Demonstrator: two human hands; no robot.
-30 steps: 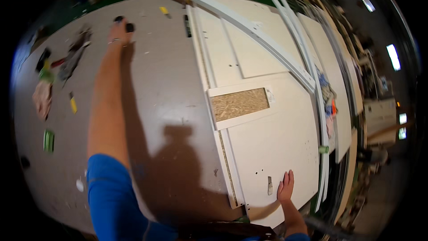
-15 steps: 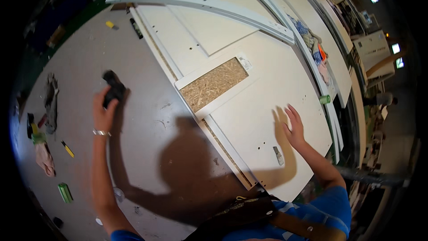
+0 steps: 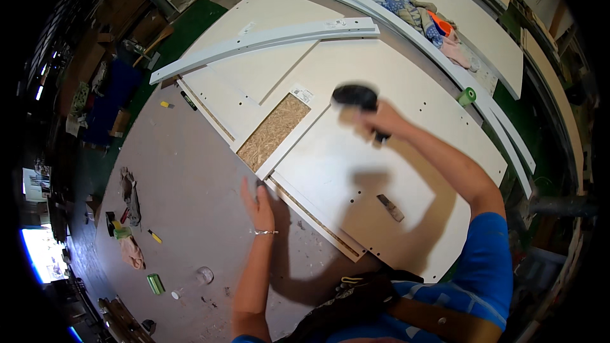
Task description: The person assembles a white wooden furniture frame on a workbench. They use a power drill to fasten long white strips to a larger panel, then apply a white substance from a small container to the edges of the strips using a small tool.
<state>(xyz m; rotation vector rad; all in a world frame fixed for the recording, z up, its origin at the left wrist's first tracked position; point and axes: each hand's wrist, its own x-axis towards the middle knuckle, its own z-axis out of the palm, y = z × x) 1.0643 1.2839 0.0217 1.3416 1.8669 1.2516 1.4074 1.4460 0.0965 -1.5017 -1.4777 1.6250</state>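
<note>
My right hand (image 3: 386, 119) grips a black cordless drill (image 3: 353, 96), blurred by motion, above the white panels. Close to the near long edge of the white panel assembly (image 3: 330, 159), my left hand (image 3: 259, 208) is open and empty, fingers spread. Whether its fingertips touch the edge I cannot tell. Just beyond it, a rectangle of bare chipboard (image 3: 274, 132) shows between white strips. A small flat greyish-brown piece (image 3: 390, 208) lies on the panel below the drill.
Long white rails (image 3: 273, 41) lie across the panels' far side. Cloths (image 3: 413, 19) with an orange item sit far right, and a green roll (image 3: 467, 96) stands nearby. On the grey table (image 3: 190, 216) are a marker (image 3: 189, 101), a yellow-handled knife (image 3: 155, 236), gloves (image 3: 130, 194) and a clear cup (image 3: 204, 275).
The drill has passed from my left hand to my right and is now over the panels. My left hand has moved right to the panel edge. The view has shifted too.
</note>
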